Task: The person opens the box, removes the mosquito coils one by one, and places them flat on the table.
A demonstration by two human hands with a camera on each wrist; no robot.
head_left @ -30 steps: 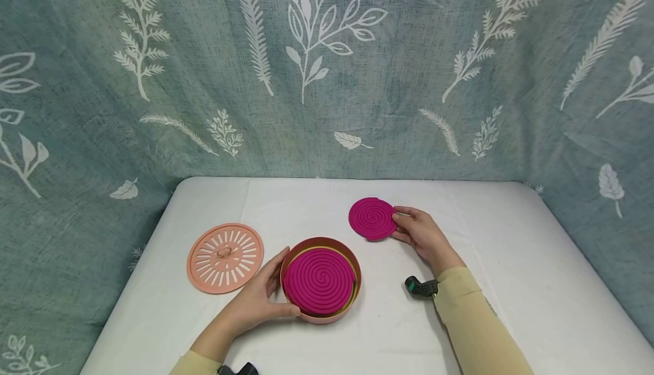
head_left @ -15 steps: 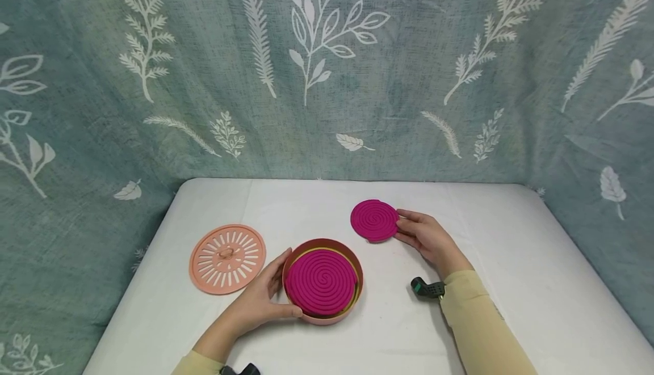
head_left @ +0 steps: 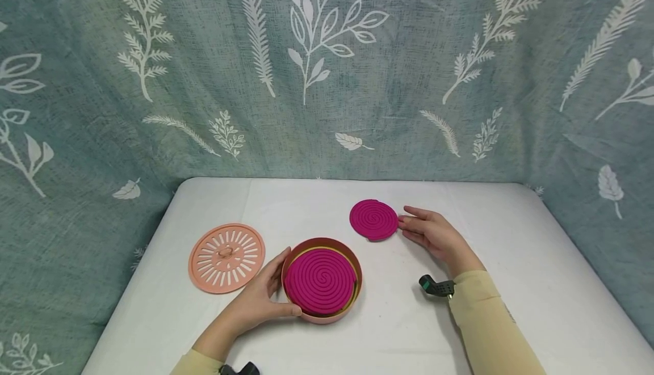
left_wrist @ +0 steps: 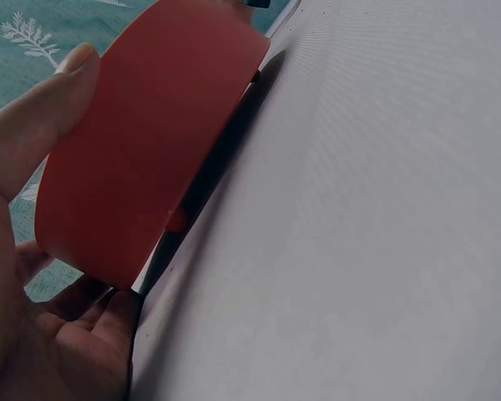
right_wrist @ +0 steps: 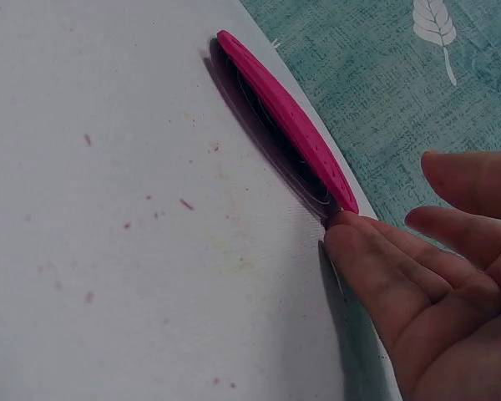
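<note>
My left hand (head_left: 258, 298) grips the side of a round salmon-coloured mosquito coil holder (head_left: 359, 276), thumb at the front and fingers behind. Its reddish outer wall (left_wrist: 150, 142) fills much of the left wrist view. Inside the holder lies a magenta mosquito coil (head_left: 321, 281). Farther back on the table, a second magenta coil (head_left: 373, 220) lies to the right of the holder. My right hand (head_left: 434, 236) is at this coil's right edge. In the right wrist view, fingertips (right_wrist: 344, 230) touch the coil's rim while the thumb stands away from it.
A slotted salmon lid (head_left: 226, 258) with a small central loop lies left of the holder, close to my left hand. All stand on a white-covered table (head_left: 388, 329). A green-blue leaf-patterned curtain (head_left: 327, 137) hangs behind and at both sides.
My right hand has let go of the loose coil and shifted slightly to the right, its thumb now off the coil. The coil and my left hand on the holder stay in place.
</note>
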